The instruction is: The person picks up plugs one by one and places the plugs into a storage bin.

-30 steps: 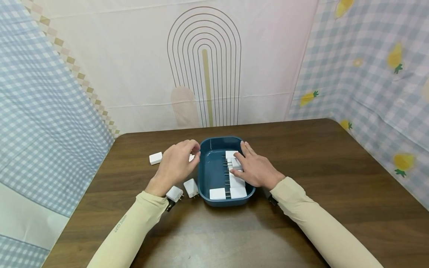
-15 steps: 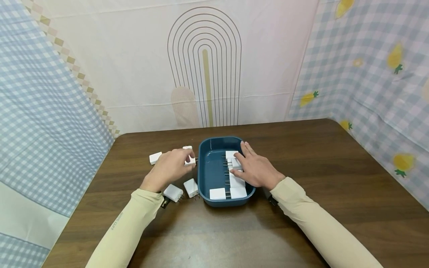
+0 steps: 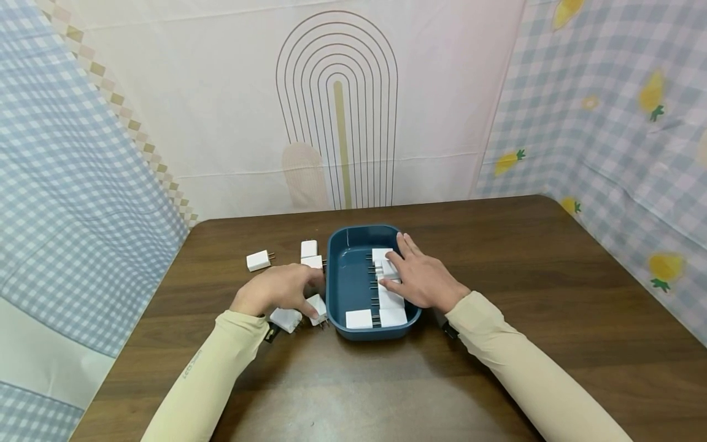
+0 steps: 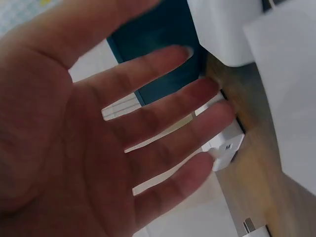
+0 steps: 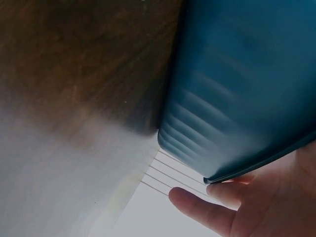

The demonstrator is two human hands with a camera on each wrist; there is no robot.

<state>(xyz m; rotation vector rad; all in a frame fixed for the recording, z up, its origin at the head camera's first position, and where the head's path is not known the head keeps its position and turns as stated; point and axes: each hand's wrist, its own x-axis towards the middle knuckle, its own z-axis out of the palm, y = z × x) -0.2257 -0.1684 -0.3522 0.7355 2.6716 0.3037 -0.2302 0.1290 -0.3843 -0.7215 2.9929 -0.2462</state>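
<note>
- The left hand (image 3: 278, 288) has drawn back toward the person, off the paired chargers (image 3: 309, 248) it touched half a second ago; the right hand (image 3: 425, 276) stays where it was.
- Left hand: fingers spread, gaps showing between them; its thumb is over the near charger (image 3: 320, 303), contact unclear.
- Right hand: fingers extended and parted across the right side of the blue tray (image 3: 349, 282); thumb and one finger overlie the row of chargers (image 3: 391, 301), pressure impossible to judge.
- On the desk (image 3: 497, 258), the paired chargers lie just beyond the left hand, the lone charger (image 3: 258, 261) beyond it to its left, and the wrist charger (image 3: 285, 319) beside its wrist.
- Left of the right hand, the corner charger (image 3: 359, 319) points its prongs at the row.
- Behind the left hand, the sleeve lettering (image 3: 193, 364) is too blurred to read.
</note>
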